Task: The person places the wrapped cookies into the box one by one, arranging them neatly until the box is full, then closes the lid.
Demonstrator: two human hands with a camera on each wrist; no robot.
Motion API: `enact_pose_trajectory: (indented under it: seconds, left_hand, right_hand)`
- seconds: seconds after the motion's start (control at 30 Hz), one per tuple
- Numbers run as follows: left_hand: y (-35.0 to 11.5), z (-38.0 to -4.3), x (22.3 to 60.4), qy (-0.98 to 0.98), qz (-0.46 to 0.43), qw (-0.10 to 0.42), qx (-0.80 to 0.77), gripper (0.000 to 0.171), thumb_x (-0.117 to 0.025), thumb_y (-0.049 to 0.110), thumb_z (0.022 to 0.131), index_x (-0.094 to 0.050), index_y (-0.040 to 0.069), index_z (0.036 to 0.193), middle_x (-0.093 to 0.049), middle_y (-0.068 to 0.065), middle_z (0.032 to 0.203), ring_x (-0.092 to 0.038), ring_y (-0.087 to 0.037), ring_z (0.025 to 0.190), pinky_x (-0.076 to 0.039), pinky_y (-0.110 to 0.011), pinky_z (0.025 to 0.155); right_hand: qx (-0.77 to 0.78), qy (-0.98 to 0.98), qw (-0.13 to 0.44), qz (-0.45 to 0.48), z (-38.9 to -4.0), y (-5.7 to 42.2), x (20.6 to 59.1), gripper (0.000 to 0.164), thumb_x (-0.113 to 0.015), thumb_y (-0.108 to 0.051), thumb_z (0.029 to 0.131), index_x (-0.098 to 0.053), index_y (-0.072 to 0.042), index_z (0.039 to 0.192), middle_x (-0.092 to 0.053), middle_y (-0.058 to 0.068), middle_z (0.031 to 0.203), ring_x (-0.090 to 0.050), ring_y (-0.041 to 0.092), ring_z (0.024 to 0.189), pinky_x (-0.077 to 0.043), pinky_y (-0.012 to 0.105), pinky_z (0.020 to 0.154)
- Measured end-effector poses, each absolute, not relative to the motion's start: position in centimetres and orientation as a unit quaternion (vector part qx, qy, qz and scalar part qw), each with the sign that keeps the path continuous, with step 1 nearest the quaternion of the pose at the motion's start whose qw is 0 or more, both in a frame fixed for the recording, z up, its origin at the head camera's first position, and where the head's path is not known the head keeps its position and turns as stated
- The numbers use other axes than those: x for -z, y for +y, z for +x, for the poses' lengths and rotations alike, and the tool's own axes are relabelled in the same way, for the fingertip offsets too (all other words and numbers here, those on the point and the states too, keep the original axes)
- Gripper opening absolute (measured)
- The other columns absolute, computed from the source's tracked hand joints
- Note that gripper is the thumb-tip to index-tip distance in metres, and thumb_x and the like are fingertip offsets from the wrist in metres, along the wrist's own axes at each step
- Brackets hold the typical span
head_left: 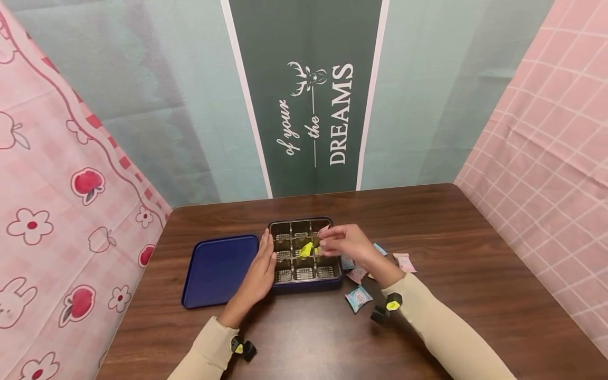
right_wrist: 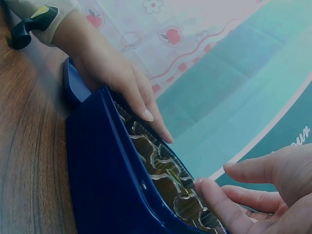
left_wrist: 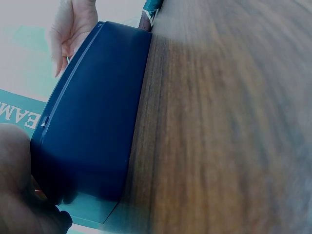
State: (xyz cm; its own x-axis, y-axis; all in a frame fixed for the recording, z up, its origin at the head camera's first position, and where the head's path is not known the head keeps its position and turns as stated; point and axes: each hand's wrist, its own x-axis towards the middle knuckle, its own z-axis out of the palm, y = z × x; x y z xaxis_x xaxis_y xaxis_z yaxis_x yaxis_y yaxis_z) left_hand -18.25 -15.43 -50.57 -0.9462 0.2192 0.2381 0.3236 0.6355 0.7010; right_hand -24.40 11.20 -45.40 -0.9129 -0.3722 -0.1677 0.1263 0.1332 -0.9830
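A dark blue box with a clear divided tray lies in the middle of the table. My left hand rests along its left edge, fingers nearly straight. A yellow wrapped candy sits in the centre compartment. My right hand is over the tray's right column, its thumb and fingers apart in the right wrist view, fingertips right at the compartments. Next to those fingertips show a bit of yellow wrapper and a pinkish piece, both partly hidden by the hand.
The blue lid lies left of the box. Several pink and blue wrapped candies lie to the right, among them a blue candy near the front and a pink candy farther right. Printed cloths stand around the wooden table.
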Motion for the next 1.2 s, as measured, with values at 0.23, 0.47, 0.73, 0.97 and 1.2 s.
enact_pose_trajectory:
  seconds: [0.23, 0.47, 0.73, 0.97, 1.2]
  left_hand:
    - [-15.4, -18.3, 50.6, -0.902, -0.148, 0.062, 0.400, 0.056, -0.036, 0.012, 0.112, -0.013, -0.011, 0.157, -0.003, -0.022, 0.168, -0.007, -0.042, 0.153, -0.016, -0.060, 0.119]
    - [-15.4, -18.3, 50.6, -0.902, -0.148, 0.061, 0.401, 0.055, -0.035, 0.012, 0.112, -0.013, -0.011, 0.157, -0.003, -0.021, 0.168, -0.007, -0.041, 0.154, -0.017, -0.060, 0.118]
    - [-15.4, -18.3, 50.6, -0.902, -0.147, 0.059, 0.401, 0.056, -0.035, 0.012, 0.112, -0.012, -0.011, 0.157, -0.002, -0.021, 0.168, -0.007, -0.040, 0.154, -0.017, -0.061, 0.118]
    - [-15.4, -18.2, 50.6, -0.903, -0.146, 0.059, 0.399, 0.056, -0.036, 0.011, 0.111, -0.012, -0.011, 0.157, -0.003, -0.021, 0.168, -0.007, -0.040, 0.154, -0.018, -0.060, 0.118]
    - [-15.5, -18.3, 50.6, -0.903, -0.148, 0.061, 0.398, 0.055, -0.036, 0.011, 0.111, -0.013, -0.012, 0.157, -0.004, -0.023, 0.168, -0.008, -0.039, 0.154, -0.018, -0.060, 0.118]
  right_hand:
    - [0.645, 0.737, 0.176, -0.098, -24.0, 12.2, 45.3, 0.032, -0.068, -0.004, 0.096, -0.066, 0.013, 0.122, -0.070, 0.032, 0.110, -0.074, 0.038, 0.088, -0.061, 0.040, 0.074]
    - [0.609, 0.770, 0.163, -0.093, -23.6, 13.2, 44.9, 0.035, -0.069, -0.015, 0.097, -0.068, 0.008, 0.123, -0.074, 0.024, 0.106, -0.072, 0.039, 0.086, -0.059, 0.053, 0.074]
    - [0.606, 0.775, 0.162, -0.077, -23.3, 14.5, 44.9, 0.033, -0.071, -0.017, 0.096, -0.070, 0.004, 0.121, -0.074, 0.020, 0.108, -0.073, 0.037, 0.088, -0.059, 0.052, 0.078]
    - [0.603, 0.779, 0.151, -0.080, -23.3, 15.5, 45.1, 0.035, -0.073, -0.018, 0.095, -0.070, 0.004, 0.122, -0.075, 0.018, 0.105, -0.071, 0.041, 0.090, -0.059, 0.053, 0.079]
    - [0.588, 0.793, 0.141, -0.075, -23.3, 16.1, 45.3, 0.036, -0.074, -0.018, 0.095, -0.069, 0.005, 0.122, -0.075, 0.018, 0.107, -0.071, 0.042, 0.092, -0.060, 0.047, 0.077]
